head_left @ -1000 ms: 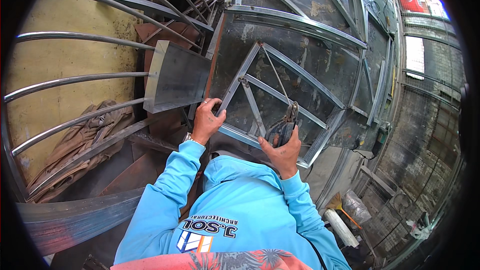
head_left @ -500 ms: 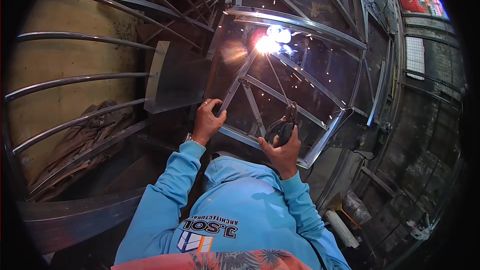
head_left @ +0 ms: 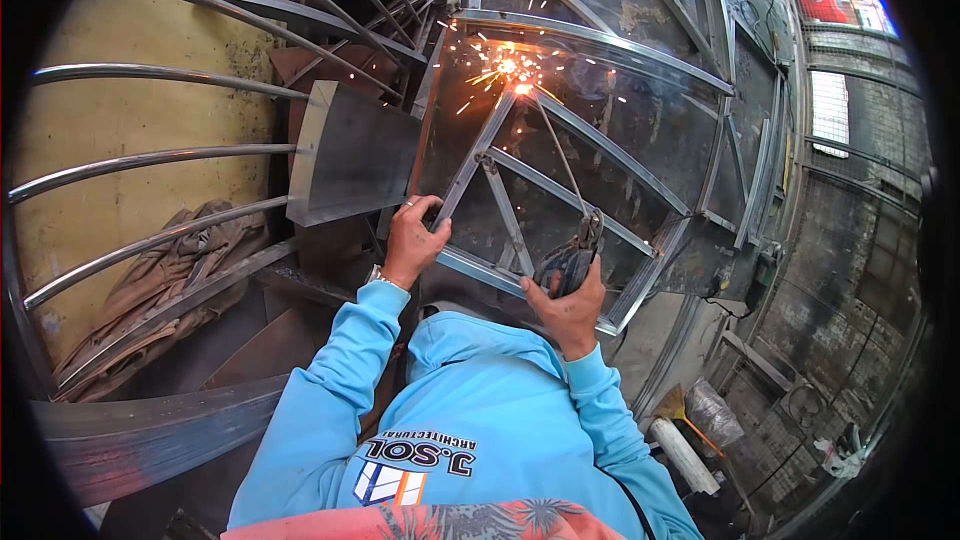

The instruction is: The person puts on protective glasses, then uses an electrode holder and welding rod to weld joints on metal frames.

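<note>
My right hand (head_left: 570, 305) is closed round a dark welding electrode holder (head_left: 572, 260). From its jaws a thin welding rod (head_left: 562, 155) runs up and away, its far tip near the peak where two slanted metal bars meet. Orange sparks (head_left: 508, 68) scatter from that joint. Curled at the lower end of the left slanted bar (head_left: 478, 158) is my left hand (head_left: 410, 245), thumb and fingers round it; a dark gap partly hides the grip. Shorter cross bars (head_left: 570, 195) join the slanted ones inside a rectangular metal frame (head_left: 600, 38).
Curved shiny rails (head_left: 170, 155) and a grey sheet-metal box piece (head_left: 355, 155) stand at the left. Brown cloth (head_left: 170, 280) hangs behind the rails. At lower right lie a white roll (head_left: 683, 455) and clear plastic (head_left: 712, 412). A long metal beam (head_left: 160, 440) crosses lower left.
The white-blue arc glare at the joint has given way to smaller orange sparks, and the scene looks brighter. Both hands stay almost in place.
</note>
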`<state>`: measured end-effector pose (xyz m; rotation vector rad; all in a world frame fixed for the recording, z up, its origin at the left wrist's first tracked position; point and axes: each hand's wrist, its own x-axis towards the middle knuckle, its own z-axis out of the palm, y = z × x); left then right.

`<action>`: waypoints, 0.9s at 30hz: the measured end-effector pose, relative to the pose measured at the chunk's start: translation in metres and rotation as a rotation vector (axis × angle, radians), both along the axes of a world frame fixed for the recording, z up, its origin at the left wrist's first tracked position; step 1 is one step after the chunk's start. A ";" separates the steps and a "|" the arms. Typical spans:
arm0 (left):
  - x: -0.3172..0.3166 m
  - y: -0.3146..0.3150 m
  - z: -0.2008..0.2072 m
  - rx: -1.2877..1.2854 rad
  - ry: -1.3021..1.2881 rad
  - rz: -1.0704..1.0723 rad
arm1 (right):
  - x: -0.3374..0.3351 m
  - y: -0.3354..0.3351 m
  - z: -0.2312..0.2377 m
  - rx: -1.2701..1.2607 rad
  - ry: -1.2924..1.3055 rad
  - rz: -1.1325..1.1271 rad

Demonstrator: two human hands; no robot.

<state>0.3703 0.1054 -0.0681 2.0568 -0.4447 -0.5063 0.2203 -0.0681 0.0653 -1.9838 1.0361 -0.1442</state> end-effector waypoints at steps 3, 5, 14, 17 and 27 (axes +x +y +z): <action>0.000 0.000 0.001 -0.019 0.048 0.006 | 0.004 -0.001 0.003 -0.007 0.010 -0.002; 0.000 0.000 0.002 -0.015 0.034 0.004 | 0.006 -0.001 0.003 -0.004 0.021 0.004; -0.001 0.001 -0.003 0.000 0.007 -0.001 | 0.005 -0.002 -0.003 -0.014 0.026 0.053; -0.001 0.000 -0.002 -0.004 0.030 -0.002 | 0.006 -0.002 -0.003 -0.017 0.012 0.057; 0.000 0.000 0.002 0.035 0.033 0.006 | 0.005 0.002 -0.007 0.025 0.012 0.034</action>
